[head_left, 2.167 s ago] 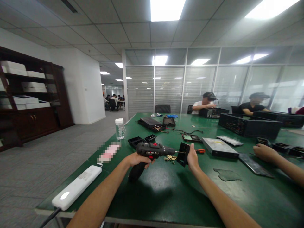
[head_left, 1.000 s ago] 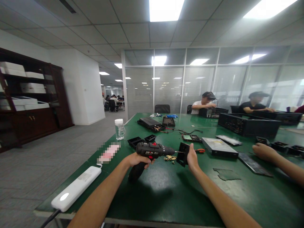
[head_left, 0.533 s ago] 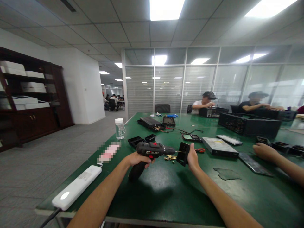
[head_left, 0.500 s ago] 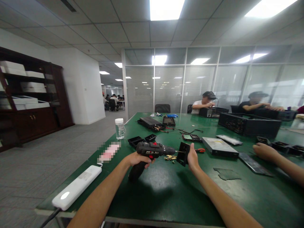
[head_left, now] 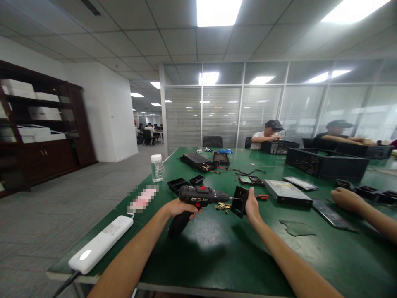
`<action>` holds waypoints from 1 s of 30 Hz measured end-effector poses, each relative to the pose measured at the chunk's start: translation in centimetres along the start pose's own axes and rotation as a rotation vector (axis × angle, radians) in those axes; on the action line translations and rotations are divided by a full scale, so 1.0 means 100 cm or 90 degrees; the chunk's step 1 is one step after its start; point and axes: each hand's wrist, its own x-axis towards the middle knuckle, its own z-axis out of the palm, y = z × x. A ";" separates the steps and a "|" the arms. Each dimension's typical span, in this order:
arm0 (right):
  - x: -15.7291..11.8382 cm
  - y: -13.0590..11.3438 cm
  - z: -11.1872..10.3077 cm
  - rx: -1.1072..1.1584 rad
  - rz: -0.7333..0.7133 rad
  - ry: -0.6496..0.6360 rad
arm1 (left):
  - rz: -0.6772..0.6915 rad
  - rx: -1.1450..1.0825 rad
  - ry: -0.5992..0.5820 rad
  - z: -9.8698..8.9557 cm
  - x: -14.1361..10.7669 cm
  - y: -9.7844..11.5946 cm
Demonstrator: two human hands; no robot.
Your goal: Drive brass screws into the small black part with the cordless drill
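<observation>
My left hand is wrapped round the grip of a black cordless drill, which points to the right. Its long thin bit reaches into a small black plastic box-shaped part. My right hand holds that part upright from its far right side, fingers mostly hidden behind it. Whether the bit sits on a screw is too small to tell. Below the bit, a pile of small brass-coloured pieces lies on the green table. An orange-handled tool lies behind my right hand.
Left are a white power strip and a clear bottle. Black trays lie behind the drill. An optical drive and a dark glass-like sheet lie right. Another person's hand rests near the right edge. Two people work at black computer cases.
My hands, the drill and the black part hold almost the same position. The whole view has shifted very slightly. A person at the far right has moved their arms a little.
</observation>
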 end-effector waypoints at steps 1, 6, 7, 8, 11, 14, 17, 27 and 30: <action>0.000 0.000 0.000 0.000 0.001 0.000 | 0.003 -0.001 0.000 0.000 0.000 0.000; 0.000 0.000 0.000 0.002 -0.003 -0.003 | 0.007 -0.005 -0.015 0.000 0.000 0.001; 0.000 0.000 0.000 0.006 -0.002 0.000 | 0.006 -0.004 -0.016 0.000 -0.001 0.002; 0.000 0.000 0.000 0.011 0.001 0.002 | 0.005 -0.003 -0.016 0.000 -0.001 0.002; 0.000 0.000 0.001 0.023 0.020 0.005 | 0.003 0.003 -0.016 0.000 -0.001 0.001; 0.001 0.002 0.001 0.024 0.022 -0.004 | 0.005 0.005 -0.016 -0.001 0.000 -0.001; 0.001 0.002 0.001 0.025 0.013 -0.006 | 0.007 0.004 -0.021 -0.002 0.000 -0.003; 0.000 0.001 0.000 0.014 0.007 -0.014 | 0.009 0.009 -0.022 -0.002 0.000 -0.001; 0.002 0.002 0.000 0.020 0.002 -0.021 | 0.000 0.006 -0.012 -0.003 0.001 -0.003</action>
